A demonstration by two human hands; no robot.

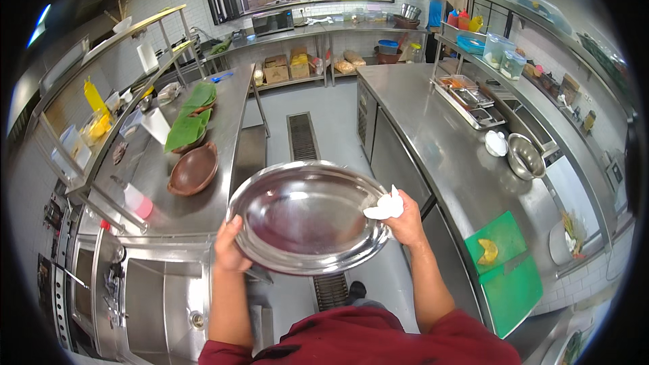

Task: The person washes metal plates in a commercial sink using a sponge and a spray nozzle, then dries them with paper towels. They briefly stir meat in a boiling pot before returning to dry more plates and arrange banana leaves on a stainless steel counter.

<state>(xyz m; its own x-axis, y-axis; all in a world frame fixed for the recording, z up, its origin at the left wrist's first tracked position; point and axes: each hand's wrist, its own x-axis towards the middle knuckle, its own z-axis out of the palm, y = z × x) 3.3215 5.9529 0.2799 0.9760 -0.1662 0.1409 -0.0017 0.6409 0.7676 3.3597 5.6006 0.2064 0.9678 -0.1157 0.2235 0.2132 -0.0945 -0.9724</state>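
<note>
In front of my body I hold up an oval stainless steel platter [304, 218], its hollow side facing me. My left hand [231, 248] grips its left end, thumb over the rim. At the right end, my right hand [404, 219] grips the rim together with a crumpled white cloth or paper [387, 206], which lies against the inner edge. The fingers under the platter are hidden. Beyond the platter, on the steel counter to the left, stands a brown clay dish [193, 169], with clay dishes under green banana leaves [187, 131] behind it.
A steel sink [167, 309] lies at lower left, near a spray bottle with pink liquid [138, 201]. On the right counter [405, 106] are green cutting boards [509, 294], a steel bowl [526, 156] and a white lidded pot [496, 143]. A person [435, 10] stands at the back.
</note>
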